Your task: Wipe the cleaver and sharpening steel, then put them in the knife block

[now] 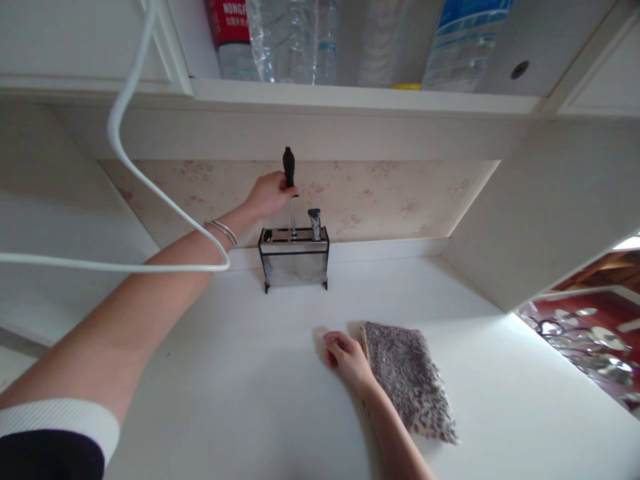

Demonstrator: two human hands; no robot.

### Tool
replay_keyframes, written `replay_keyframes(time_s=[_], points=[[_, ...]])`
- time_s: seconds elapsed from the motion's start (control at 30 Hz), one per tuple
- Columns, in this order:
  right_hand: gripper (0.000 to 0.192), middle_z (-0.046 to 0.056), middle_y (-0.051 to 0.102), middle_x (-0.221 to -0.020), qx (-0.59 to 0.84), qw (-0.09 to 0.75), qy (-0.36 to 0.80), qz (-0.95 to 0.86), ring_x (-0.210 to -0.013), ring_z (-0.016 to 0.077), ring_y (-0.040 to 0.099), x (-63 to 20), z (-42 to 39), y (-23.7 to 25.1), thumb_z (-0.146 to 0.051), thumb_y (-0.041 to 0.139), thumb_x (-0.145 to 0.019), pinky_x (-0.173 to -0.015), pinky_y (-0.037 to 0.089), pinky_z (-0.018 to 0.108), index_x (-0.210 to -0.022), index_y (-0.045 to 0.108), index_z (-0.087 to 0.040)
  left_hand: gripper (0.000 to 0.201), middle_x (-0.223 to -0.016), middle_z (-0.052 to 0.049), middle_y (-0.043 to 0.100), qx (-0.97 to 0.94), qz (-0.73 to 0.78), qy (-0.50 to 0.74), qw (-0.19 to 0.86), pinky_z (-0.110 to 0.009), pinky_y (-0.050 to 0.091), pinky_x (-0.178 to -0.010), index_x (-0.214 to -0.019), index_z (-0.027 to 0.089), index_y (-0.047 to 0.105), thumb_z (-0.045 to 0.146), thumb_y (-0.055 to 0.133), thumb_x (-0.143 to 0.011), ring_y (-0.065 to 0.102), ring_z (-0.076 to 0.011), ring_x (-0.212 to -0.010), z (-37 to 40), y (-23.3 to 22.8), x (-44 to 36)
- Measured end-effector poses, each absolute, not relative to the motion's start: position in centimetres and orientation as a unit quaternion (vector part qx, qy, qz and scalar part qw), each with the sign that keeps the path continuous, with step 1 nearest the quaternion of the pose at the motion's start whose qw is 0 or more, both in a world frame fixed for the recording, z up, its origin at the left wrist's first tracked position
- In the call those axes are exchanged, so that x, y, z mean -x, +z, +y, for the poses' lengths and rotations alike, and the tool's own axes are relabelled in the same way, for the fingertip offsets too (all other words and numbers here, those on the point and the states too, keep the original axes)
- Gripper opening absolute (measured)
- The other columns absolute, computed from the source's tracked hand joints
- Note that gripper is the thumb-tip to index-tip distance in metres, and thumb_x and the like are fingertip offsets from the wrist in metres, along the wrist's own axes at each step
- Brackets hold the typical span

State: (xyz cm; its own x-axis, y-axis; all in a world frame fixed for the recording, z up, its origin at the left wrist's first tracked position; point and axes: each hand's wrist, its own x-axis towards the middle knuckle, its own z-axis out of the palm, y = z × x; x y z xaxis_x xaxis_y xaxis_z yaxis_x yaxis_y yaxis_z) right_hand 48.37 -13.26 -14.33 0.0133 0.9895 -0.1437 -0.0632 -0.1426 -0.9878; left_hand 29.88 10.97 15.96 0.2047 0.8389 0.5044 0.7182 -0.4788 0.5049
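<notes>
My left hand (273,193) is wrapped round the black handle of a sharpening steel (289,167), held upright. Its thin metal shaft runs down into a slot of the knife block (295,267), which has a metal top, black edges and clear sides. In the same block stands a second handle (315,223), dark with a patterned grey side. My right hand (347,359) rests on the white surface with its fingers curled in and nothing visible in them. Just right of it lies a folded grey-brown fluffy cloth (407,380).
Overhead, a white shelf (350,97) holds plastic bottles (463,50), one with a red label (230,23). A white cable (125,160) hangs across the left, in front of my forearm. White side panels (545,200) bound the niche, and flowered wallpaper (390,200) covers its back.
</notes>
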Motion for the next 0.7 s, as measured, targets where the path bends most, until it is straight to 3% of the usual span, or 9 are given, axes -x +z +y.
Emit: replay_keyframes(time_s=[0.3, 0.53, 0.7], points=[[0.030, -0.002, 0.055, -0.054, 0.528, 0.480, 0.539, -0.448, -0.046, 0.0108, 0.046, -48.4, -13.1, -14.4, -0.043, 0.058, -0.081, -0.046, 0.036, 0.023, -0.091, 0.062, -0.015, 0.024, -0.088, -0.008, 0.073, -0.795, 0.495, 0.331, 0.118, -0.029, 0.049, -0.072, -0.087, 0.016, 0.068, 0.037, 0.064, -0.076, 0.066, -0.0214, -0.082, 10.9, 6.5, -29.1], [0.029, -0.003, 0.054, -0.053, 0.535, 0.477, 0.529, -0.454, -0.045, 0.0104, 0.045, -48.3, -13.2, -14.3, -0.043, 0.058, -0.081, -0.045, 0.035, 0.023, -0.090, 0.063, -0.016, 0.026, -0.091, -0.009, 0.074, -0.784, 0.496, 0.344, 0.146, -0.033, 0.048, -0.080, -0.086, 0.018, 0.070, 0.041, 0.069, -0.073, 0.066, -0.0259, -0.090, 10.9, 5.4, -29.3], [0.030, -0.003, 0.053, -0.053, 0.535, 0.476, 0.535, -0.449, -0.045, 0.0103, 0.045, -48.2, -13.4, -14.0, -0.045, 0.058, -0.081, -0.045, 0.034, 0.023, -0.087, 0.062, -0.016, 0.045, -0.112, -0.009, 0.069, -0.759, 0.495, 0.390, 0.161, -0.035, 0.044, -0.095, -0.104, 0.018, 0.065, 0.045, 0.073, -0.069, 0.061, -0.0260, -0.107, 10.5, 5.8, -28.5]])
